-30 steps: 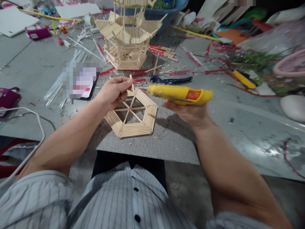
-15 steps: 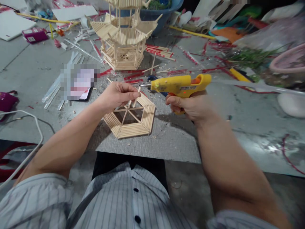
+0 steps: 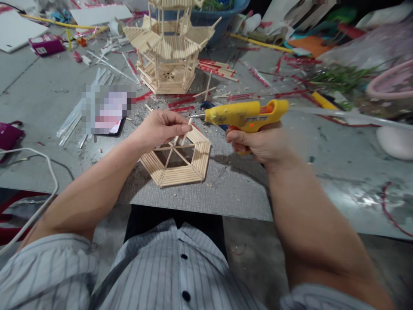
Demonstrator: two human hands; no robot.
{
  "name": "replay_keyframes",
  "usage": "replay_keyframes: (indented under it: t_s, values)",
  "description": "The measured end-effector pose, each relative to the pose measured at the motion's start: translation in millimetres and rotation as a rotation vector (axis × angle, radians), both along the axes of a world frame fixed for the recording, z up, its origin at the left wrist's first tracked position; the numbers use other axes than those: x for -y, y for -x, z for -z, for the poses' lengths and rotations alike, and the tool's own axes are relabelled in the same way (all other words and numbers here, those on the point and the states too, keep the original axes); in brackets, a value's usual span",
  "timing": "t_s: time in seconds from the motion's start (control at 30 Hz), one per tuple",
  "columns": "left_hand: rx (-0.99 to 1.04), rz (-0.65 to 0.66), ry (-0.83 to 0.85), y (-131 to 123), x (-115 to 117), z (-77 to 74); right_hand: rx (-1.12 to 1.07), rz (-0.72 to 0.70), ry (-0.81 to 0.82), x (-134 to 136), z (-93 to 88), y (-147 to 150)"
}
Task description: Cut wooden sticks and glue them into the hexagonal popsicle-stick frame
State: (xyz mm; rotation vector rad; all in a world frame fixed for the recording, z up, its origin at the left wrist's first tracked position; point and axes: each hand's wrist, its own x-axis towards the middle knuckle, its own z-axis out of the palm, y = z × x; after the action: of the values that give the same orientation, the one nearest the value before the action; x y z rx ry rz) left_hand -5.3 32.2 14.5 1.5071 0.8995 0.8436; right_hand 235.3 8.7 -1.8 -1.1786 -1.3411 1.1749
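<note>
My left hand (image 3: 161, 128) pinches a short wooden stick (image 3: 186, 131) over a flat hexagonal frame of sticks (image 3: 177, 157) that lies on the grey mat. My right hand (image 3: 258, 144) grips a yellow glue gun (image 3: 245, 115) by its handle. The gun's nozzle points left, close to the upper end of the stick. A tall stick pagoda (image 3: 167, 47) stands further back on the table.
A phone (image 3: 106, 112) lies left of the frame, with clear plastic strips beside it. Red strips, loose sticks and a blue tool (image 3: 206, 104) litter the table behind. A white cable (image 3: 41, 172) loops at the left edge. A blue basin and green stems sit at the back.
My right hand turned the glue gun upright from lying sideways and brought its nozzle to the stick. My left hand tilted the stick down toward the frame.
</note>
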Motion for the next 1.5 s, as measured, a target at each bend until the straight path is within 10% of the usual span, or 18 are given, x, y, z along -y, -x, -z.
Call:
replay_keyframes:
  t_s: [1.5]
  values:
    - [0.032, -0.038, -0.039, 1, -2, 2.3, -0.022, 0.031, 0.029, 5, -9.5, 5]
